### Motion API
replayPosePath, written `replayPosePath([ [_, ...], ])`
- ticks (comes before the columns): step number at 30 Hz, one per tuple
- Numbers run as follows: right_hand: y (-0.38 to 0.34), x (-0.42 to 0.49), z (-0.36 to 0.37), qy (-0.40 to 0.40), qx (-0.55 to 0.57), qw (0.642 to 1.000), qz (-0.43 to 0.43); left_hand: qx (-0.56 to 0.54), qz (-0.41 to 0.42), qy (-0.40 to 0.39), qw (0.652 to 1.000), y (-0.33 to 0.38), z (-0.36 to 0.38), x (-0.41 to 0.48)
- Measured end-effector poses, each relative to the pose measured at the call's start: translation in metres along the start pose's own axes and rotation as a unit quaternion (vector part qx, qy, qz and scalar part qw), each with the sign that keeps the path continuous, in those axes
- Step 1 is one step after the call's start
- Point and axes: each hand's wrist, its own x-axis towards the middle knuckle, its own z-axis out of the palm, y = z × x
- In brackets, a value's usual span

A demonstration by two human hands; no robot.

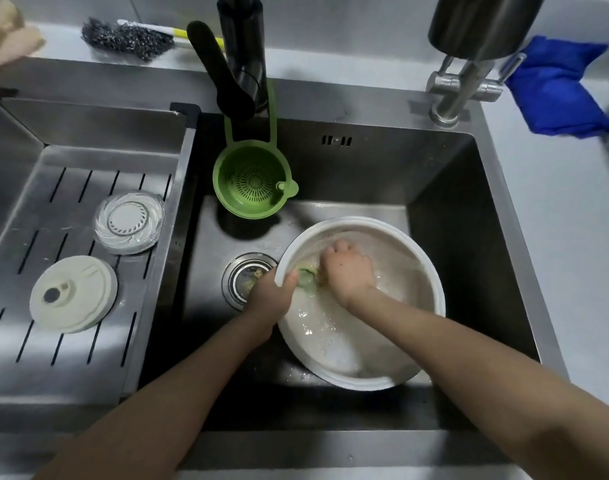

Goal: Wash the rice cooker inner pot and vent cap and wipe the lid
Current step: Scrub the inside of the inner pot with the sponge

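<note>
Sponge [308, 278] mostly under R hand [348, 271]

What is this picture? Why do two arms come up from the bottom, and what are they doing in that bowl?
The camera sits on a person's head and looks down, so the arms are that person's own. This is the only picture. They stand at a steel sink. The left hand grips the rim of a white inner pot from a rice cooker, wet inside. The right hand is inside the pot, its fingers curled on what looks like a green sponge, as if scrubbing. On the slotted rack to the left lie a clear ribbed disc and a pale round cap. A green strainer hangs at the black tap. A blue cloth lies on the counter.
</note>
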Motion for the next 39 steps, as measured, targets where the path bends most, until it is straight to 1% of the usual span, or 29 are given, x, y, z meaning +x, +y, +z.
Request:
replayPosePath([
  [2,0.009,-0.005,-0.016,0.069,0.116,0.99,0.031,-0.002,0.032,-0.002,0.999,0.006,-0.001,-0.001],
  [3,0.013,-0.008,-0.021,0.087,0.173,0.979,0.06,-0.019,0.021,-0.004,1.0,0.008,-0.002,-0.001],
  [4,0.015,-0.011,-0.025,0.092,0.251,0.959,0.098,-0.048,-0.002,-0.01,0.999,0.012,-0.002,-0.001],
  [5,0.016,-0.011,-0.027,0.086,0.356,0.92,0.137,-0.085,-0.033,-0.015,0.996,0.016,-0.002,0.0],
  [7,0.008,-0.007,-0.031,0.076,0.563,0.8,0.193,-0.148,-0.096,-0.028,0.984,0.02,0.0,0.001],
  [8,0.001,-0.006,-0.032,0.074,0.615,0.76,0.197,-0.178,-0.126,-0.04,0.975,0.022,0.001,0.001],
  [10,-0.02,-0.008,-0.03,0.049,0.65,0.74,0.165,-0.249,-0.166,-0.068,0.952,0.025,0.0,0.0],
  [12,-0.044,-0.027,-0.025,-0.012,0.673,0.729,0.127,-0.276,-0.188,-0.066,0.94,0.023,-0.002,0.003],
  [13,-0.05,-0.042,-0.022,-0.047,0.669,0.733,0.109,-0.267,-0.196,-0.063,0.941,0.022,-0.003,0.004],
  [15,-0.051,-0.07,-0.016,-0.113,0.638,0.756,0.093,-0.245,-0.205,-0.053,0.946,0.023,-0.004,0.003],
  [16,-0.049,-0.077,-0.016,-0.14,0.628,0.758,0.1,-0.241,-0.202,-0.037,0.949,0.023,-0.004,0.002],
  [17,-0.046,-0.078,-0.02,-0.153,0.633,0.75,0.114,-0.238,-0.195,-0.027,0.951,0.024,-0.004,0.001],
  [19,-0.045,-0.063,-0.034,-0.133,0.657,0.728,0.141,-0.241,-0.184,-0.028,0.953,0.025,-0.003,0.0],
  [22,-0.052,-0.034,-0.044,-0.06,0.713,0.673,0.186,-0.25,-0.176,-0.052,0.951,0.024,-0.002,-0.003],
  [23,-0.055,-0.035,-0.042,-0.061,0.717,0.671,0.181,-0.246,-0.165,-0.053,0.954,0.023,-0.002,-0.004],
  [24,-0.055,-0.042,-0.037,-0.079,0.71,0.682,0.16,-0.236,-0.141,-0.054,0.96,0.021,0.0,-0.003],
  [25,-0.051,-0.057,-0.031,-0.113,0.689,0.704,0.128,-0.226,-0.11,-0.054,0.966,0.018,0.003,-0.003],
  [27,-0.035,-0.085,-0.021,-0.206,0.611,0.76,0.08,-0.195,-0.055,-0.044,0.978,0.014,0.005,-0.004],
  [28,-0.021,-0.095,-0.018,-0.244,0.549,0.797,0.063,-0.176,-0.043,-0.035,0.983,0.013,0.005,-0.004],
  [30,0.01,-0.1,-0.019,-0.292,0.364,0.885,-0.003,-0.132,-0.025,-0.01,0.991,0.013,0.003,-0.004],
  [31,0.027,-0.098,-0.021,-0.306,0.242,0.92,-0.038,-0.113,-0.017,-0.002,0.993,0.016,0.002,-0.006],
  [32,0.041,-0.094,-0.023,-0.304,0.117,0.943,-0.062,-0.096,-0.011,0.001,0.995,0.018,0.0,-0.009],
  [33,0.053,-0.087,-0.026,-0.295,0.017,0.953,-0.072,-0.077,-0.001,0.0,0.997,0.02,-0.001,-0.01],
  [34,0.064,-0.079,-0.028,-0.276,-0.049,0.957,-0.074,-0.064,0.012,-0.004,0.998,0.021,-0.003,-0.011],
  [35,0.073,-0.067,-0.029,-0.247,-0.106,0.96,-0.082,-0.054,0.022,-0.011,0.998,0.022,-0.004,-0.012],
  [36,0.078,-0.056,-0.031,-0.197,-0.149,0.964,-0.101,-0.051,0.026,-0.02,0.998,0.023,-0.005,-0.012],
  [37,0.081,-0.042,-0.031,-0.142,-0.201,0.96,-0.133,-0.046,0.027,-0.027,0.998,0.024,-0.005,-0.012],
  [38,0.08,-0.03,-0.032,-0.087,-0.252,0.947,-0.18,-0.038,0.025,-0.031,0.998,0.023,-0.006,-0.01],
  [39,0.077,-0.02,-0.032,-0.057,-0.285,0.931,-0.222,-0.027,0.022,-0.036,0.999,0.023,-0.007,-0.008],
])
